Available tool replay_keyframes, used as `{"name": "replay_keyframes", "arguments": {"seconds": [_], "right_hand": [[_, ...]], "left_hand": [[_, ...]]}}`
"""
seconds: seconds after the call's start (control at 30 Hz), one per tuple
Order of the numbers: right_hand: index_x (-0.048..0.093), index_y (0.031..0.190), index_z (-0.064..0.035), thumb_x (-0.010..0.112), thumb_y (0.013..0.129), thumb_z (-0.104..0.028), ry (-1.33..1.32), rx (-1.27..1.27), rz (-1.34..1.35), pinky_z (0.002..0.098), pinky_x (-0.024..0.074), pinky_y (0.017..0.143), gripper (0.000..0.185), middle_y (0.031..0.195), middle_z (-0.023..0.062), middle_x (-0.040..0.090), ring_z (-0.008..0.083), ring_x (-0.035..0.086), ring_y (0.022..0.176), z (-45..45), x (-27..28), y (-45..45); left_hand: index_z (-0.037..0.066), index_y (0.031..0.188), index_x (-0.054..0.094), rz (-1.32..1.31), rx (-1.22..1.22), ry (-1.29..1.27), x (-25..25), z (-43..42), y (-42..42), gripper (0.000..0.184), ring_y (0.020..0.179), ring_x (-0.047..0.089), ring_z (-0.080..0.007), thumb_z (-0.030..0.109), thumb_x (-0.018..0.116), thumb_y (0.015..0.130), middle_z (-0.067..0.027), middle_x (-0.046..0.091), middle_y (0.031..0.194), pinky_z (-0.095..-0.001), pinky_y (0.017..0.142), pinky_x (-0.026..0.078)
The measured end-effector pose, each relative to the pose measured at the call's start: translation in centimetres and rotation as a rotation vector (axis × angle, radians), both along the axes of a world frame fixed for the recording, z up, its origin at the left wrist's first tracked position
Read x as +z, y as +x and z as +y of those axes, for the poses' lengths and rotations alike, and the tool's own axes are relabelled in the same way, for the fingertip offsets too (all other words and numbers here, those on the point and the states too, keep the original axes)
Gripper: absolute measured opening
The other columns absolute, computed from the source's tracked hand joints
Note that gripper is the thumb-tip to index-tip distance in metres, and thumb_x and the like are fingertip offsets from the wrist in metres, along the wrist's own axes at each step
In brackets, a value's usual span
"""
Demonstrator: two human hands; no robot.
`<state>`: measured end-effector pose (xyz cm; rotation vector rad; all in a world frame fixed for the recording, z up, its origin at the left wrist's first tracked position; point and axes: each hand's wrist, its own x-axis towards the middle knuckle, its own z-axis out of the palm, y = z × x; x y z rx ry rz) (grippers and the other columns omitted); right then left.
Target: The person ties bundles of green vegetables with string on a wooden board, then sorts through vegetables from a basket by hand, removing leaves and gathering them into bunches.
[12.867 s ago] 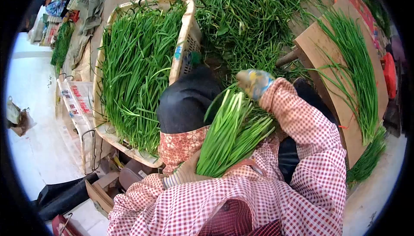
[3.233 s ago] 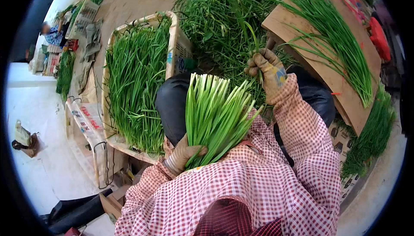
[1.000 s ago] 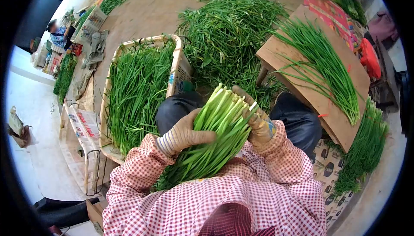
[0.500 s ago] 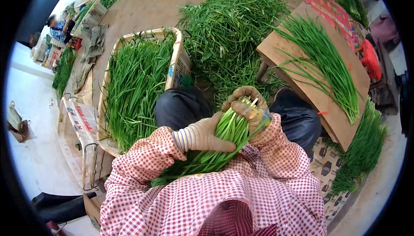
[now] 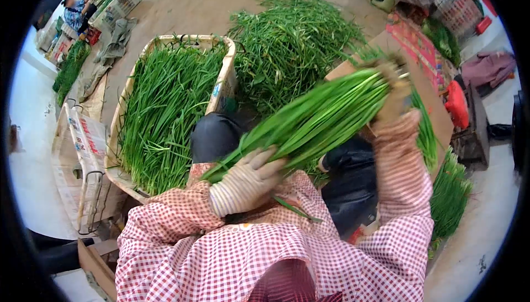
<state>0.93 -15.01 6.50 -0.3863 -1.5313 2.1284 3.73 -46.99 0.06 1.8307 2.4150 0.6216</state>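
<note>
A long bunch of garlic chives (image 5: 320,117) slants across my lap, its pale stem ends up at the right and its leaf tips down at the left. My right hand (image 5: 391,95), in a dirty glove and smeared by motion, is closed round the stem end above the wooden board. My left hand (image 5: 251,180), in a pale striped glove, lies with fingers apart at the leafy end, touching the leaves. A loose leaf (image 5: 297,210) lies on my checked smock. More chives (image 5: 425,133) lie on the board, partly hidden by my right arm.
At the left stands a cream crate (image 5: 227,62) full of chives. A heap of loose green leaves (image 5: 292,42) covers the floor ahead. The wooden board (image 5: 439,106) is at the right, with more chives (image 5: 450,202) below it. Another person (image 5: 77,12) sits far left.
My right hand has swung up and right with the bunch, which was upright between both hands over my lap. My left hand has loosened its hold and now spreads at the leafy end.
</note>
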Motion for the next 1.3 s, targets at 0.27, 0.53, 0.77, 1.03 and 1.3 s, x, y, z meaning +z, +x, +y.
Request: {"name": "replay_keyframes", "arguments": {"seconds": [0.27, 0.53, 0.77, 1.03, 1.3], "right_hand": [[0.058, 0.105, -0.0031, 0.059, 0.089, -0.015, 0.226, -0.101, 0.407, 0.0325, 0.0542, 0.077, 0.021, 0.099, 0.0107, 0.063, 0.0194, 0.062, 0.085, 4.9, 7.2, -9.0], [0.055, 0.109, -0.0095, 0.068, 0.078, 0.002, 0.332, -0.371, 0.500, 0.0287, 0.0510, 0.073, 0.036, 0.098, 0.0044, 0.057, 0.0158, 0.057, 0.082, 1.1, 2.8, -14.8], [0.048, 0.103, -0.0062, 0.065, 0.086, -0.011, 0.532, -0.611, 0.277, 0.0272, 0.0452, 0.080, 0.025, 0.092, 0.0038, 0.054, 0.0151, 0.053, 0.085, -6.3, -1.3, -5.7], [0.051, 0.108, -0.0053, 0.068, 0.086, -0.023, 0.408, -0.390, 0.577, 0.0384, 0.0474, 0.092, 0.033, 0.105, 0.0088, 0.058, 0.0227, 0.057, 0.101, -8.0, -3.7, 2.5], [0.053, 0.110, -0.0014, 0.065, 0.088, -0.027, -0.217, -0.170, 0.221, 0.0321, 0.0497, 0.080, 0.036, 0.100, 0.0071, 0.060, 0.0159, 0.058, 0.087, -5.8, -9.3, 10.3]], "left_hand": [[0.010, 0.105, 0.065, 0.036, 0.262, -0.261, 2.4, -2.0, 0.6, 0.033, 0.110, 0.054, -0.0330, 0.028, 0.061, 0.078, -0.0159, 0.057, 0.119, -0.0442, 0.095, 0.042], [0.000, 0.120, 0.056, -1.258, -0.116, 0.268, 3.6, 5.9, -1.9, 0.057, 0.099, 0.062, -0.0259, 0.040, 0.067, 0.081, -0.0171, 0.065, 0.105, -0.0364, 0.085, 0.048], [0.005, 0.125, 0.053, -2.023, -0.169, 0.930, 2.0, 16.9, -6.7, 0.060, 0.112, 0.051, -0.0177, 0.053, 0.056, 0.089, -0.0098, 0.055, 0.124, -0.0313, 0.098, 0.039], [0.001, 0.115, 0.057, -2.014, -0.008, 1.046, 4.9, 16.7, -4.7, 0.043, 0.092, 0.061, -0.0164, 0.030, 0.068, 0.084, -0.0069, 0.064, 0.104, -0.0310, 0.085, 0.049], [0.002, 0.110, 0.056, -2.099, 0.106, 0.445, -0.7, 18.0, -4.4, 0.037, 0.079, 0.063, -0.0204, 0.006, 0.067, 0.075, -0.0072, 0.064, 0.094, -0.0347, 0.072, 0.054]]}}
